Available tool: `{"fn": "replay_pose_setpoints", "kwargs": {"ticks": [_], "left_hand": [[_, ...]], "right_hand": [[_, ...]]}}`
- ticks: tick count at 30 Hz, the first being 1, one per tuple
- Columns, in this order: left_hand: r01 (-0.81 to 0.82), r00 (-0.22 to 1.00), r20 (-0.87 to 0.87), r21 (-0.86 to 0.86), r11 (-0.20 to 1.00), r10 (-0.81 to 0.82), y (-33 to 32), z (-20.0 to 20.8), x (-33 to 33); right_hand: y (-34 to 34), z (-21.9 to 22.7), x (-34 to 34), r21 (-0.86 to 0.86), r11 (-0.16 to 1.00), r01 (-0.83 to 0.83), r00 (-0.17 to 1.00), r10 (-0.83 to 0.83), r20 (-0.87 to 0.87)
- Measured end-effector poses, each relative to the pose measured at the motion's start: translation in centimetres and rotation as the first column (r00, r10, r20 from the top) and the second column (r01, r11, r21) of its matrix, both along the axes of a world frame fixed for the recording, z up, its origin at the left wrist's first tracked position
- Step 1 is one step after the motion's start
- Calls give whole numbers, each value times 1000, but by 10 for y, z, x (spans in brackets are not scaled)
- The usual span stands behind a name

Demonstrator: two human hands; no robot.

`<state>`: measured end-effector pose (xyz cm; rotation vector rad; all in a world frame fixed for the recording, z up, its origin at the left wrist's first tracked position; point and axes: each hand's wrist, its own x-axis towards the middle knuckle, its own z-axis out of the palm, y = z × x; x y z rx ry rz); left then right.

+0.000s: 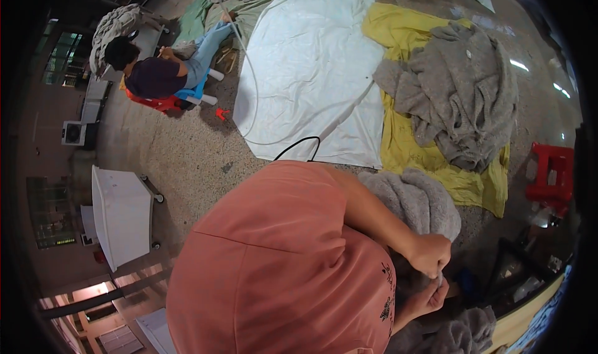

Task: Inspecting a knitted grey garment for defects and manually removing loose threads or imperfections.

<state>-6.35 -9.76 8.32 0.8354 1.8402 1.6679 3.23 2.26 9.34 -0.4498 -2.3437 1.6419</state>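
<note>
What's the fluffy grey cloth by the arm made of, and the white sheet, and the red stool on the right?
The fluffy grey cloth looks like matt plush, maybe synthetic: its surface is fuzzy. The white sheet could be thin plastic or fabric; it shows creases and slight sheen. The red stool is probably moulded plastic: smooth, evenly coloured.

1. Grey cloth (414, 201), right of centre: fluffy, matt pile.
2. White sheet (299, 61), upper centre: smooth, faintly glossy, plastic-like.
3. Yellow sheet (398, 27), upper right: matt, wrinkled cloth.
4. Red stool (552, 192), right edge: smooth plastic.
5. White bin (121, 210), left: smooth, plastic-looking.
6. Floor (187, 161): speckled, glossy at upper right.
</note>
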Motion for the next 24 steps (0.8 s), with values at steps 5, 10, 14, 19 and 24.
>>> {"fn": "replay_pose_setpoints", "kwargs": {"ticks": [5,10,14,19,24], "left_hand": [[78,989,-132,100,992,-64,22,-35,5],[151,956,254,1,989,-146,19,-19,16],[-6,706,706,86,996,-56,18,20,1],[-22,662,738,192,981,-130,28,37,-11],[105,575,796,159,982,-190,34,64,-7]], "right_hand": [[2,7,5,132,991,38,999,-40,17],[9,-15,26,121,993,8,1000,-6,-16],[7,-11,41,-8,974,228,971,-228,-66],[19,-36,79,82,965,250,966,-242,-89],[16,-47,76,-372,913,166,960,-63,272]]}}
